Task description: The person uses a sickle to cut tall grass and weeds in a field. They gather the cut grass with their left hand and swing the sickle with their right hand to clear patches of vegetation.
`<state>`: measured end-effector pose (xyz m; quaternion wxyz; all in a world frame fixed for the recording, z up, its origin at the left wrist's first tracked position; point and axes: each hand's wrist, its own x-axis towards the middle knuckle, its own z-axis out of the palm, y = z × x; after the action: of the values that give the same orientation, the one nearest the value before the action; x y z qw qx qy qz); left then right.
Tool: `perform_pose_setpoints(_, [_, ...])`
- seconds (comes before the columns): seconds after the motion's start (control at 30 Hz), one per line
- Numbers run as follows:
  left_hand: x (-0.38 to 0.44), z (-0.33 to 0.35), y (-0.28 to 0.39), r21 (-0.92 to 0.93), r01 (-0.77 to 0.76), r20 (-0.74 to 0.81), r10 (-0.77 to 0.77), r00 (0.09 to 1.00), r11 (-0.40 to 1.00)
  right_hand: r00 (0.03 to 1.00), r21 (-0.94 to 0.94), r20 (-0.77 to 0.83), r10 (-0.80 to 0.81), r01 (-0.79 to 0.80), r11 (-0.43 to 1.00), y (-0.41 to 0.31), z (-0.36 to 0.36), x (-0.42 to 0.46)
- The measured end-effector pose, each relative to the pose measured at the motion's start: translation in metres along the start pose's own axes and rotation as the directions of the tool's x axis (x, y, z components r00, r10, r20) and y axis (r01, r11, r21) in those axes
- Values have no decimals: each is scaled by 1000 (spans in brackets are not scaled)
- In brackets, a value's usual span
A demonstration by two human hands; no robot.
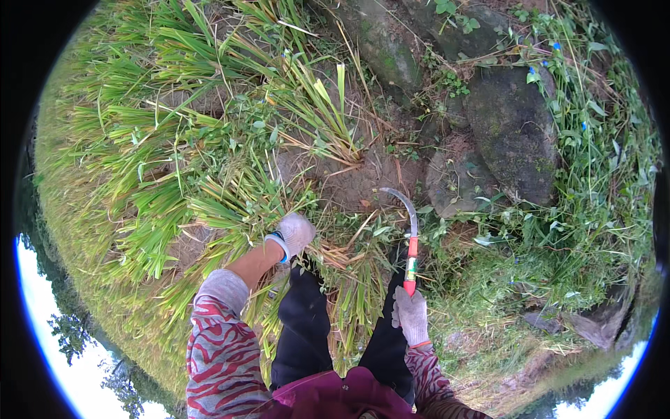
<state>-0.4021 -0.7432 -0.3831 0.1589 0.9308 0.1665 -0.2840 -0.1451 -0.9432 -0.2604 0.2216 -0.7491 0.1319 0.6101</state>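
Observation:
My right hand [411, 313], in a pale knitted glove, is closed round the red handle of a sickle [413, 220]. The curved metal blade points away from me, its tip bent to the left over bare soil. My left hand [297, 233], gloved too, is at the base of green grass-like stalks [225, 209] among leafy weeds. Its fingers are mostly hidden, so whether it grips any stems cannot be told. A clump of cut-topped stalks [340, 136] stands in the soil ahead of both hands.
Large dark rocks [510, 131] lie at the upper right. Weeds with small blue flowers [586, 125] grow beyond them. Dense yellow-green plants [94, 183] cover the left side. My legs in black trousers [303, 324] stand amid stalks and weeds.

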Motion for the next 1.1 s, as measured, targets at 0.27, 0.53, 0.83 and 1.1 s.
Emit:
perform_pose_setpoints(0.27, [-48,13,-14,-294,-52,-148,8,989,954,777,-256,609,159,2,967,-24,81,11])
perform_pose_setpoints(0.53, [-37,-155,-2,20,-191,-322,188,928,981,625,140,730,276,-532,835,-46,-61,-112])
perform_pose_setpoints(0.83, [47,-342,186,112,-433,-564,416,713,895,770,652,628,115,-601,463,6,-273,-308])
perform_pose_setpoints(1.1, [112,-460,495,564,-602,-698,716,16,565,967,875,-255,0,231,426,178,-319,-450])
